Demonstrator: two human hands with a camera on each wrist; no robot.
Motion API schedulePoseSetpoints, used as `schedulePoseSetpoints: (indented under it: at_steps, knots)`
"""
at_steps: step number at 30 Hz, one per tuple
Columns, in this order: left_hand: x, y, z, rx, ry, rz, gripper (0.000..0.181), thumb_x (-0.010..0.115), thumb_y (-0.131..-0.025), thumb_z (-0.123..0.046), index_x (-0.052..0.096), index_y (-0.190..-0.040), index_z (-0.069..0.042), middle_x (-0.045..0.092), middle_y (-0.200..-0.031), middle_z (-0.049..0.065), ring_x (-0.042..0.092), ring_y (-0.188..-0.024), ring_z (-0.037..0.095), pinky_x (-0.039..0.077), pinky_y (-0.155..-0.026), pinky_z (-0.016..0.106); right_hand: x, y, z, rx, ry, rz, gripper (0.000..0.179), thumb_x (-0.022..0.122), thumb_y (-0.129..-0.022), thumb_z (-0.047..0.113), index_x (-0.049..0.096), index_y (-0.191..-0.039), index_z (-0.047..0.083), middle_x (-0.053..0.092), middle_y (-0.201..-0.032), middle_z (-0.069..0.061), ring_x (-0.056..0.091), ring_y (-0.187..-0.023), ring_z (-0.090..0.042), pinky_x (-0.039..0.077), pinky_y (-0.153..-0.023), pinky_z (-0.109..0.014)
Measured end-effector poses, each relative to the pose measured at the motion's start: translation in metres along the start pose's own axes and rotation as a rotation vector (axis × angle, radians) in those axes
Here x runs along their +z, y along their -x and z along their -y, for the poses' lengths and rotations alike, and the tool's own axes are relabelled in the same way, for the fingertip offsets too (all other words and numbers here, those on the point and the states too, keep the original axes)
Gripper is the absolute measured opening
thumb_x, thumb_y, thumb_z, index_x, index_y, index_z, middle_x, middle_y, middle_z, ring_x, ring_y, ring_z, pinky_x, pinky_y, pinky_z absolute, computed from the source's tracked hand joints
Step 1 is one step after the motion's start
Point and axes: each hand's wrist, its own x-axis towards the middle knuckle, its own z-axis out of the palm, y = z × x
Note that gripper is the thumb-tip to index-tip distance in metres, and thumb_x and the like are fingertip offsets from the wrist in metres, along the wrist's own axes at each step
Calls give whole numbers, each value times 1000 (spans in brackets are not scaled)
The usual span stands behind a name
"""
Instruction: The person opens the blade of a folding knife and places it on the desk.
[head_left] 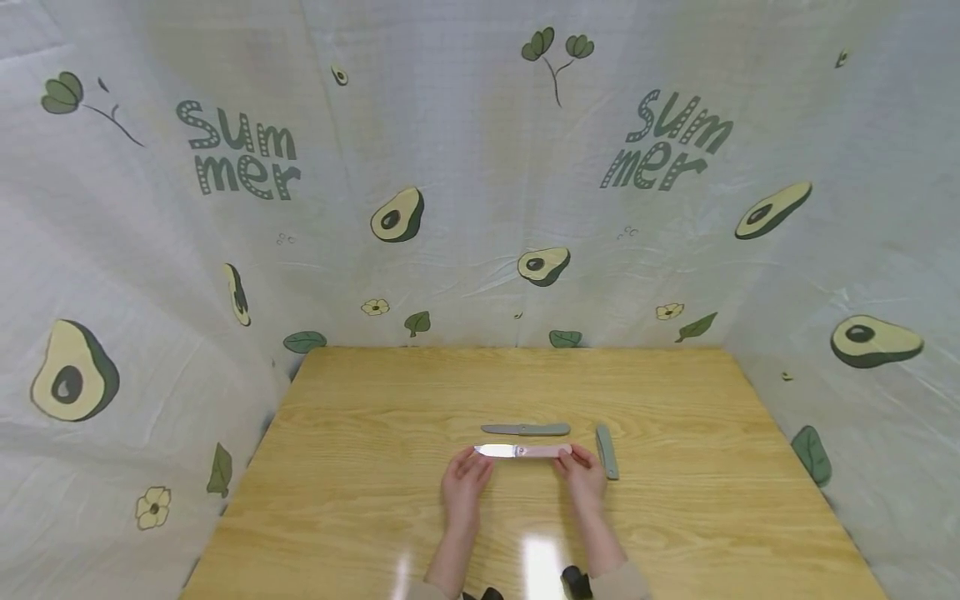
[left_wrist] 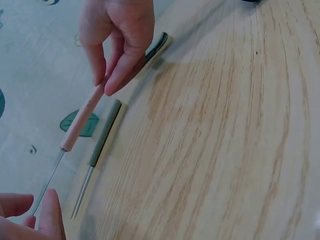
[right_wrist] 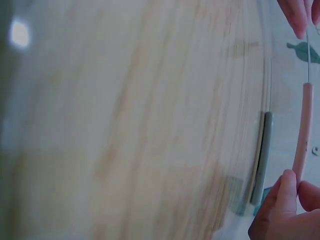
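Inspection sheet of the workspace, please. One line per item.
Surface: wood-grain table, light glare near the front edge of the head view.
Job's things: pink-handled folding knife, blade out, held off the table; green-handled open knife lying just beyond it; folded green knife lying to the right.
Clutter: black object by the right sleeve, too little shown to identify.
Grips: left-hand grip pinches the pink knife's blade near the tip; right-hand grip pinches its handle end.
Cables: nothing seen.
Surroundings: pale cloth behind and on both sides, printed with avocados, leaves, flowers and "summer".
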Motion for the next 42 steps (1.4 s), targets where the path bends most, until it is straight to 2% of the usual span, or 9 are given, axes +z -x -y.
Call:
schedulePoseSetpoints:
  at_steps: [7,13,18,22,25,28,31,38,42]
  knots:
    - [-3,0,0,11,-105,69,46,59,-92,3,42,-133,17,55,-110,20,65,-98,26,56,-92,36,-10,2,5,0,13,35,44,55,-92,-13,38,-130,-25,51,-101,-17,62,-77,-5,57,-84,-22]
    - [-6,0,1,31,-183,100,49,61,-93,1,41,-134,17,54,-112,26,63,-104,38,57,-91,36,-17,3,9,25,120,96,49,60,-91,-7,39,-133,-22,55,-108,-19,61,-82,-5,57,-82,-19]
    - [-9,-1,0,12,-209,124,51,59,-92,2,39,-136,18,56,-111,27,63,-103,37,57,-91,36,-25,0,13,14,322,177,53,65,-88,-2,42,-133,-20,57,-116,-27,59,-87,-6,54,-78,-14]
    - [-11,-3,0,-24,-240,136,51,59,-91,5,38,-135,19,60,-102,20,66,-96,30,58,-88,36,-31,-2,17,-18,487,238,54,66,-87,0,44,-131,-20,57,-121,-33,60,-96,-16,52,-78,-15]
    - [-13,-4,0,-44,-262,156,53,59,-89,7,37,-135,21,62,-95,16,67,-89,26,60,-84,35,-34,-3,18,-23,545,275,55,66,-86,0,44,-132,-21,54,-125,-36,59,-105,-26,52,-81,-19]
    - [-13,-4,0,-62,-275,177,55,60,-88,7,35,-136,22,63,-90,14,68,-84,23,61,-80,34,-35,-3,20,-25,581,296,57,66,-86,1,43,-132,-21,52,-127,-36,56,-113,-34,50,-85,-22]
    - [-14,-4,-1,-78,-288,203,58,60,-88,6,33,-137,22,63,-89,15,69,-81,22,61,-79,33,-36,-4,20,-30,601,303,58,67,-86,3,42,-133,-21,51,-128,-36,53,-115,-37,49,-85,-22]
    - [-16,-5,0,-99,-316,239,59,61,-90,5,32,-138,22,62,-89,16,69,-79,23,61,-77,32,-38,-4,21,-10,581,312,60,66,-86,2,39,-135,-21,48,-128,-36,55,-92,-20,50,-67,-18]
    - [-18,-7,2,-101,-323,249,60,62,-90,4,31,-138,22,63,-88,15,70,-78,23,61,-77,33,-39,-4,21,-2,576,322,61,66,-87,3,39,-135,-20,46,-129,-35,53,-89,-18,49,-65,-18]
